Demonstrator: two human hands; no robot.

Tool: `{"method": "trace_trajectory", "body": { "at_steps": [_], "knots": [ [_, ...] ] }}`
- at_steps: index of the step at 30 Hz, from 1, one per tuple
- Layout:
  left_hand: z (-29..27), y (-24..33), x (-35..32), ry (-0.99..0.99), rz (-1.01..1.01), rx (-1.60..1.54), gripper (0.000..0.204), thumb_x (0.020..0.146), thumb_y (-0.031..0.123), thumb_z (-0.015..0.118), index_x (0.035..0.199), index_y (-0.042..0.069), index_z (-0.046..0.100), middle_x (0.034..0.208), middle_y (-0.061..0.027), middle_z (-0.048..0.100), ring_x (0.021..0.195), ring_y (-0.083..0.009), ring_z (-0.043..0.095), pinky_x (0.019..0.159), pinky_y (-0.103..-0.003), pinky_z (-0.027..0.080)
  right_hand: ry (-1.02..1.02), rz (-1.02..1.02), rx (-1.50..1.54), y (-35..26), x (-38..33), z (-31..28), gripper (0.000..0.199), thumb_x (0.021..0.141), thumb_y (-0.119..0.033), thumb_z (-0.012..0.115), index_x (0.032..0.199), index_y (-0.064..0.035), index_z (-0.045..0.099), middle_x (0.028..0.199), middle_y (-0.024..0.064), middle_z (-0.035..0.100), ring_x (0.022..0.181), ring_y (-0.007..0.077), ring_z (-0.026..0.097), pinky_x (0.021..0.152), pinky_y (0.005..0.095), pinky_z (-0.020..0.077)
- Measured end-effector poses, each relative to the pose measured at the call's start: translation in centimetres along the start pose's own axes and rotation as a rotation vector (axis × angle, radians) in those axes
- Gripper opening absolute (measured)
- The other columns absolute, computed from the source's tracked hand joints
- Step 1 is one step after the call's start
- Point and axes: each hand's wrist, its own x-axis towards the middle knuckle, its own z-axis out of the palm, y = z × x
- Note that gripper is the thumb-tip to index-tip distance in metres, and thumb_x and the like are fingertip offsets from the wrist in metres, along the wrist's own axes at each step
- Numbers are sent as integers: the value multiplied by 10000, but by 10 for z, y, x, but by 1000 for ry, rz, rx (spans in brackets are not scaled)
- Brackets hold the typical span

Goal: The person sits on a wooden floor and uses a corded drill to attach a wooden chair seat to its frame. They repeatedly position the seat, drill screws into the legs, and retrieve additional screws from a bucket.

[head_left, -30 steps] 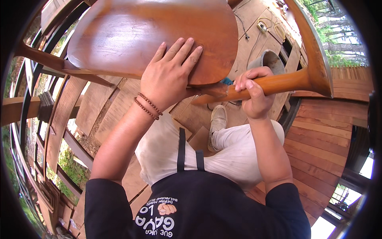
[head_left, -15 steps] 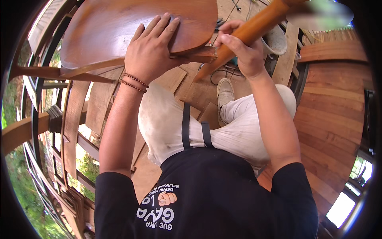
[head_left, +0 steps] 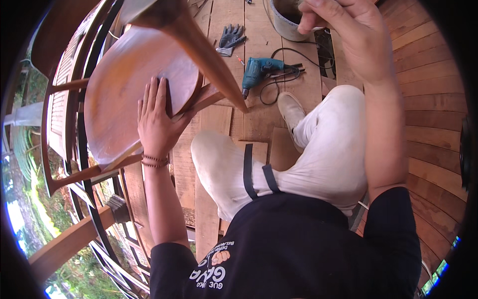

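So the wooden chair is over on the person's left, with the left hand laid flat on its seat, fingers straight. Looks like a steadying step to me, so the next move probably calls for a firm palm there. Past the teal drill, the right hand curls near the grey bucket (can't tell if it's pinching anything).

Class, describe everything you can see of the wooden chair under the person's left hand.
The chair looks like reddish-brown wood with a smooth, slightly glossy finish. Its broad seat has a rounded outline and catches pale reflections. Slimmer wooden members show around it, including a tapering, pointed piece at its right. The chair is at the person's front left; its support is unclear. The left hand rests on the seat.
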Motion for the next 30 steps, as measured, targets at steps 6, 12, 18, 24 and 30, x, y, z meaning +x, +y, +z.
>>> {"method": "trace_trajectory", "body": {
  "at_steps": [6, 12, 18, 24, 30],
  "knots": [
    [-5, 4, 10, -293, -87, -57, 1020, 720, 522, 815, 1511, 47, 382, 1555, -224, 374, 1461, -405, 310, 1187, -531, 241, -223, 302, -227, 158, 7, -59, 185, 1010, -193, 595, 1007, -17, 654, 826, 12, 649, 796, 92, 618, 770, 242, 500],
    [-12, 21, 27, -285, 73, 68, 984, 770, 461, 797, 1525, 15, 349, 1600, -244, 275, 1486, -399, 261, 1199, -514, 217, -291, 490, -221, 384, -48, -4, 285, 876, -254, 723, 1057, -41, 665, 918, 102, 671, 916, 238, 649, 800, 358, 508],
    [-16, 33, 49, -345, -17, 97, 938, 794, 447, 775, 1519, 18, 363, 1593, -234, 296, 1482, -391, 277, 1199, -508, 227, -198, 204, -735, 492, -60, 43, 575, 762, -226, 776, 1272, -66, 564, 1265, 161, 582, 1278, 362, 487, 1061, 429, 425],
    [6, 33, 75, -359, -25, 90, 891, 818, 433, 752, 1513, 20, 376, 1587, -223, 316, 1478, -384, 292, 1198, -502, 238, -575, 451, -729, 510, -11, 7, 738, 666, -249, 856, 1316, -67, 558, 1297, 176, 590, 1256, 349, 541, 1039, 423, 456],
    [11, 46, 73, -390, -66, 102, 845, 842, 420, 730, 1507, 23, 390, 1581, -213, 336, 1474, -376, 307, 1198, -495, 248, -819, 608, -292, 545, 2, -6, 693, 587, -246, 888, 1181, -11, 619, 1094, 165, 688, 1053, 331, 657, 951, 393, 492]
  ]
}}
